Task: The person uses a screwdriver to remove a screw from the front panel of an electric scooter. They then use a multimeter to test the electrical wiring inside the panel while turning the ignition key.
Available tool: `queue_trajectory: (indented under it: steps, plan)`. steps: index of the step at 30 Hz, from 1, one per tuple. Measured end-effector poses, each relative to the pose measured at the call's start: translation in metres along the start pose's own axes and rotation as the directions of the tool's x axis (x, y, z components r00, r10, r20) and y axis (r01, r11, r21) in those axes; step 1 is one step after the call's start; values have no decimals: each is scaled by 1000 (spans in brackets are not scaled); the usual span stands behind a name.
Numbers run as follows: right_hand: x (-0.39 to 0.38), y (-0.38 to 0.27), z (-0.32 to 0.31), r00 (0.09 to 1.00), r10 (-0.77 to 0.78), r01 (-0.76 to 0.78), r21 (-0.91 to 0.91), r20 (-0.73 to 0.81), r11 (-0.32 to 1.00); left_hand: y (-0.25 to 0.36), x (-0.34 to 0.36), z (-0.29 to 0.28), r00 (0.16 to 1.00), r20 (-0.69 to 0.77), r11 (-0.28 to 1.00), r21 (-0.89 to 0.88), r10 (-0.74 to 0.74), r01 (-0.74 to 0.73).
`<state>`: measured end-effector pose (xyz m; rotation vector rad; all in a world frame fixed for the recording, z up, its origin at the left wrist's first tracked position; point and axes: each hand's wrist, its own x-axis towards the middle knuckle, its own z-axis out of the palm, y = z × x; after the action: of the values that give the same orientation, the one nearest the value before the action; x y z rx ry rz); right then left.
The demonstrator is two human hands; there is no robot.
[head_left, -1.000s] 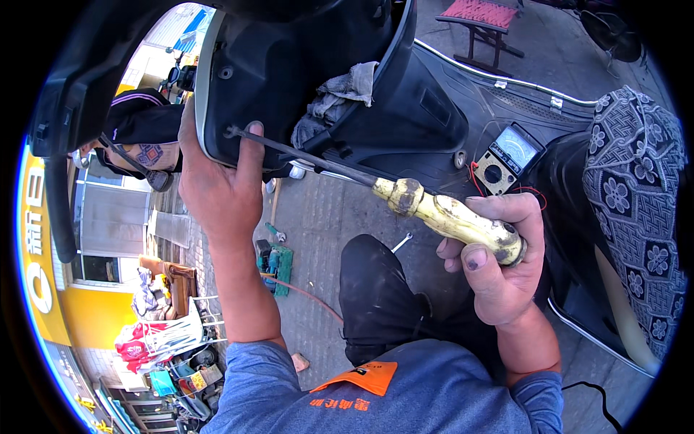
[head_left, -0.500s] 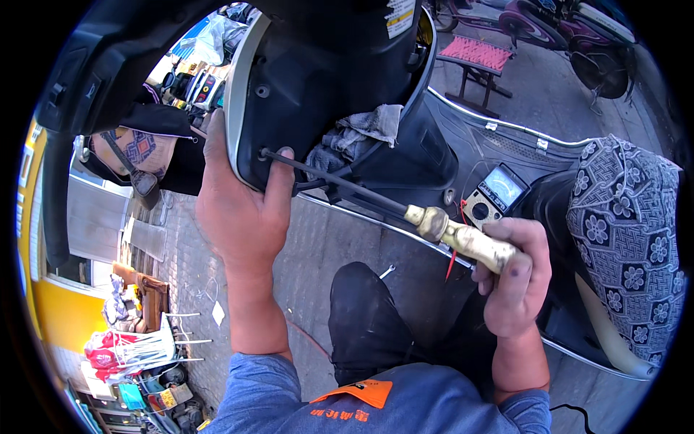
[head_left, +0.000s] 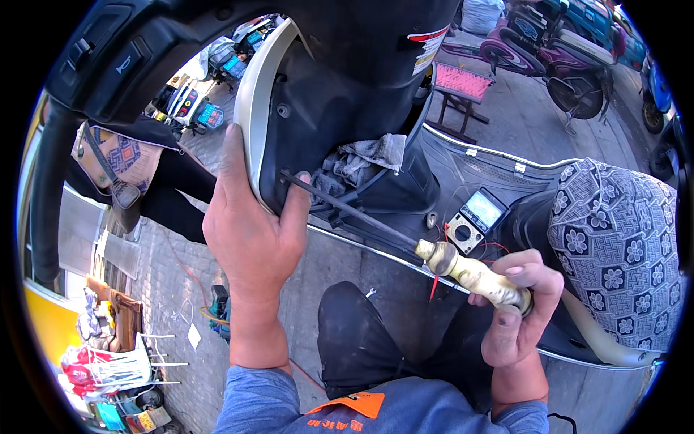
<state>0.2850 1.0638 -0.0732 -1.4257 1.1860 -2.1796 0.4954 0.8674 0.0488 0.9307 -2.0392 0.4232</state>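
Though near screwdriver (head_left: 470,273), multimeter (head_left: 475,220) on footboard (head_left: 463,179)

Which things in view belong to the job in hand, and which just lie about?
In the job: yellow-handled screwdriver, in right hand; dark scooter panel, left hand at its edge.
Seemingly lying about: pink stool; grey cloth; multimeter, perhaps set aside.

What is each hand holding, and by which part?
The right hand holds the screwdriver by its handle's butt end; the left hand clasps the panel by its lower edge.
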Motion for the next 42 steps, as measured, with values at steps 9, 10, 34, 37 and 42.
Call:
queue_trajectory:
  steps: [9, 10, 34, 37, 42]
  plan:
    - [8, 6, 2, 995, 68, -68, -1, -74, 998, 1, -2, 0, 999, 22, 999, 11, -39, 39]
    - [10, 9, 2, 996, 76, -72, 85, -44, 994, 1, -2, 1, 999, 19, 999, -1, -43, 43]
    - [2, 10, 1, 964, 259, -233, 277, -59, 932, 5, -4, 3, 996, 23, 996, -39, -83, 84]
    - [-3, 10, -2, 950, 311, -304, 249, 11, 920, 5, -3, 3, 996, 27, 995, -48, -85, 86]
    - [-3, 18, 1, 991, 132, -125, 192, -22, 973, 5, -5, 3, 995, 31, 994, -50, -92, 93]
